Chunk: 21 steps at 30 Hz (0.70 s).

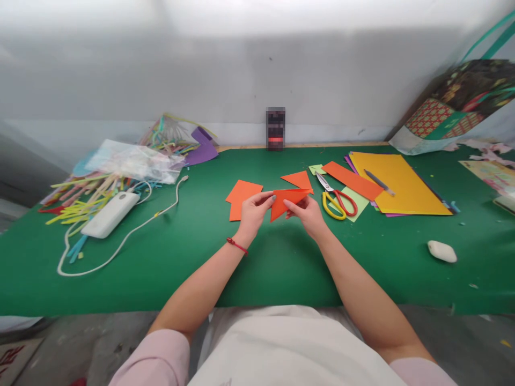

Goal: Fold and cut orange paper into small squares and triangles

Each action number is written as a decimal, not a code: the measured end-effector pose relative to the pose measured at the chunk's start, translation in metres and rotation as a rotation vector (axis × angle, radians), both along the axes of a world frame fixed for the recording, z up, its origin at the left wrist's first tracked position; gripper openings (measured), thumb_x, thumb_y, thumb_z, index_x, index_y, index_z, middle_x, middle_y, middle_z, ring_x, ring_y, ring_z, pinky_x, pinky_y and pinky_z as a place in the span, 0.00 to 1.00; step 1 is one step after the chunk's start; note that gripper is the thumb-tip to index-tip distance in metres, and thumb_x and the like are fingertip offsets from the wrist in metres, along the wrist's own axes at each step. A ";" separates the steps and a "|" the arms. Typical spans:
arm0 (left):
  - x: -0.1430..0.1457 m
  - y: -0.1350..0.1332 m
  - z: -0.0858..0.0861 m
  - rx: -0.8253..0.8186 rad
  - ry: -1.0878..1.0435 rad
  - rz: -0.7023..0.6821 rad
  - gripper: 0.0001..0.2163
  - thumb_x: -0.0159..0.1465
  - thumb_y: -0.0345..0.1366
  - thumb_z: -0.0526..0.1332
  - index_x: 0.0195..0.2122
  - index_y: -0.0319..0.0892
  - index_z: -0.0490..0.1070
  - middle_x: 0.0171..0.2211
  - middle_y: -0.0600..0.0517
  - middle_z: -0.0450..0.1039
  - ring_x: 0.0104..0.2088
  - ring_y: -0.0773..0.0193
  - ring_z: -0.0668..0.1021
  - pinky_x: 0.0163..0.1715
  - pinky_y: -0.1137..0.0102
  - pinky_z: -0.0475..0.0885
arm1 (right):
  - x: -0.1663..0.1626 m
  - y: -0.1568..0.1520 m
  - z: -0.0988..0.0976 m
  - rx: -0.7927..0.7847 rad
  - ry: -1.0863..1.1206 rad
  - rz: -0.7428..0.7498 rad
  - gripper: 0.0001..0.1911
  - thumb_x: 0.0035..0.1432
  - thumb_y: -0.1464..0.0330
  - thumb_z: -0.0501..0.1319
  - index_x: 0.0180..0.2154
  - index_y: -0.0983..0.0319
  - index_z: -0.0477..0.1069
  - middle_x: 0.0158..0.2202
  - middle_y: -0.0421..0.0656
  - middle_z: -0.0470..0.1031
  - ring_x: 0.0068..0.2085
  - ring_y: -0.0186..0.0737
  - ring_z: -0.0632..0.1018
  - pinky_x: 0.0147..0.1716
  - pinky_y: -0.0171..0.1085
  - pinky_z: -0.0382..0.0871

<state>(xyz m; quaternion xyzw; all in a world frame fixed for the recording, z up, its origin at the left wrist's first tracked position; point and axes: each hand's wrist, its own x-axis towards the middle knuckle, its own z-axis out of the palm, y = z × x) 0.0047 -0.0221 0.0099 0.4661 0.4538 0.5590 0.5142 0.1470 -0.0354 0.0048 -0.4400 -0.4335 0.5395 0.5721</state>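
Observation:
Between my two hands, a little above the green table, is a folded triangle of orange paper (pixel 283 204). My left hand (pixel 255 210) pinches its left corner between thumb and fingers. At the right side, my right hand (pixel 308 212) grips the same paper, its thumb on the front face. Just left of my left hand lie orange paper pieces (pixel 240 194), partly covered by that hand. Behind the held paper lies another orange triangle (pixel 298 179). Scissors (pixel 337 199) with yellow and red handles rest to the right of my right hand, over light green paper (pixel 354 199).
An orange strip (pixel 354 180) and a pen (pixel 378 181) lie by stacked yellow paper (pixel 414 187). A white earbud case (pixel 441 251) sits at right. Leftward are a white power bank (pixel 110 214), its cable (pixel 120 251) and piled paper strips (pixel 72 201). A phone (pixel 276 128) leans on the wall.

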 end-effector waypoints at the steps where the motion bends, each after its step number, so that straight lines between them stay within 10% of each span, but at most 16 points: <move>1: 0.000 0.000 0.000 -0.001 -0.004 -0.001 0.11 0.48 0.38 0.67 0.33 0.41 0.77 0.35 0.48 0.79 0.38 0.59 0.78 0.42 0.63 0.73 | 0.000 0.000 0.000 0.000 0.004 0.000 0.23 0.36 0.59 0.71 0.34 0.64 0.71 0.29 0.42 0.76 0.24 0.35 0.74 0.23 0.37 0.73; 21: 0.002 0.000 -0.002 0.023 0.010 0.044 0.10 0.48 0.38 0.67 0.30 0.41 0.77 0.32 0.50 0.79 0.35 0.61 0.78 0.39 0.64 0.74 | 0.001 0.001 -0.003 0.011 -0.027 0.014 0.22 0.38 0.58 0.70 0.34 0.63 0.71 0.28 0.42 0.75 0.23 0.34 0.73 0.22 0.37 0.72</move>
